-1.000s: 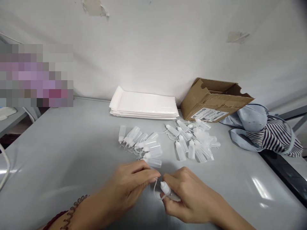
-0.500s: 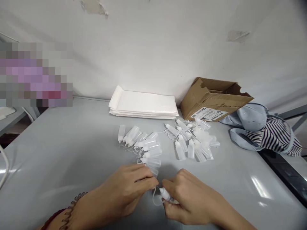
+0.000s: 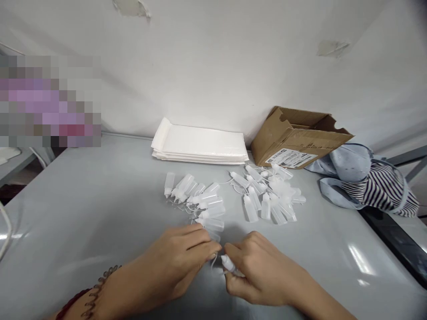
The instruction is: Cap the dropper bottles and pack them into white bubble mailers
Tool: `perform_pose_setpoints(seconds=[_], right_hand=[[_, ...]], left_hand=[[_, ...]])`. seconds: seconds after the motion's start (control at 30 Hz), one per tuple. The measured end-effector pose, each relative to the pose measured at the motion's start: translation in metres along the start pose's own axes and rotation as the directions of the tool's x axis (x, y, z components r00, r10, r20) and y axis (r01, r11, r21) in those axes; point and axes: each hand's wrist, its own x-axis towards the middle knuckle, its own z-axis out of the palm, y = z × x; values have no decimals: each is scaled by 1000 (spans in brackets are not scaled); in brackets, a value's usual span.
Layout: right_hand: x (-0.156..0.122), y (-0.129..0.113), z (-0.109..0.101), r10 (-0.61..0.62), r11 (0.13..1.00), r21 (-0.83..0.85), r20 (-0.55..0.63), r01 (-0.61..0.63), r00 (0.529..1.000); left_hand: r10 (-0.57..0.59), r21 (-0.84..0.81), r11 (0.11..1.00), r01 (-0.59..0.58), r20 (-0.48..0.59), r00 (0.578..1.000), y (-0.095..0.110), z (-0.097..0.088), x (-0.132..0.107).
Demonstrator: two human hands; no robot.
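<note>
My right hand is closed around a small translucent plastic squeeze bottle, its white tip pointing up and left. My left hand pinches the end of the bottle's thin white strap between thumb and forefinger, close to that tip. Whatever sits at the strap's end is hidden by the fingertips. Just beyond my left hand lies a loose group of similar bottles, some with thin straps. A second heap of such bottles lies farther right, past my right hand.
Against the wall rests a stack of white padded envelopes. An open cardboard box stands right of it. Beside the box lie a light blue and striped cloth bag and a dark flat object. A white cable hangs at the left edge.
My hands have come slightly closer together. The strap's loop, wide before, now hangs shorter between the left fingertips and the bottle. Bottle groups, envelopes and box are unmoved.
</note>
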Motion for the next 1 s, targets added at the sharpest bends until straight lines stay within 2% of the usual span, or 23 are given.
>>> perform_pose_setpoints(seconds=[0.1, 0.2, 0.27, 0.4, 0.57, 0.8, 1.0], right_hand=[[0, 0, 3, -18, 994, -111, -106, 7, 994], [1, 1, 5, -68, 977, -211, -224, 20, 972], [2, 1, 6, -92, 970, -240, -261, 28, 961], [2, -1, 6, -102, 964, -265, -269, 28, 958], [0, -2, 7, -145, 955, -288, -242, 71, 960], [1, -3, 6, -157, 952, -290, -204, 93, 966], [0, -3, 6, -129, 963, -265, -273, 54, 953]], left_hand=[[-28, -50, 998, 26, -49, 998, 3, -5, 1], [-102, -118, 989, 91, -91, 991, 3, -6, -1], [-155, -186, 973, 136, -94, 983, 2, -4, -3], [-212, -281, 941, 191, -47, 976, 1, 2, -3], [-211, -288, 936, 202, 1, 977, 2, 7, -1], [-184, -266, 948, 172, -22, 983, 5, 10, -1], [-220, -351, 917, 189, -49, 974, 7, 2, 1]])
